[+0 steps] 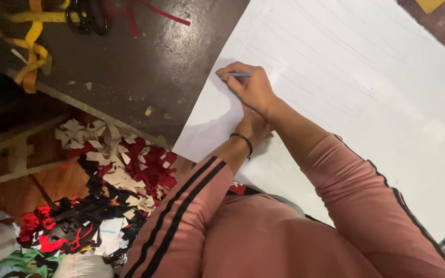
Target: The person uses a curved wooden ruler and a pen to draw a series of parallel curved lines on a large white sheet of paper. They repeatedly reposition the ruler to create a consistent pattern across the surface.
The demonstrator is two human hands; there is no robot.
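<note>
My right hand (252,88) grips a blue pencil (237,74), its tip touching the left part of a large white sheet (366,77) marked with faint ruled lines. My left hand (255,127) lies flat on the sheet just below and partly under my right forearm. A dark band (243,142) circles the left wrist. Both arms are in pink sleeves with black stripes.
The sheet covers a dark worktable (130,62). A yellow measuring tape (33,49), black scissors (86,15) and a red strip (163,14) lie at the table's far left. Red, white and black fabric scraps (119,170) are heaped on the floor beside the table.
</note>
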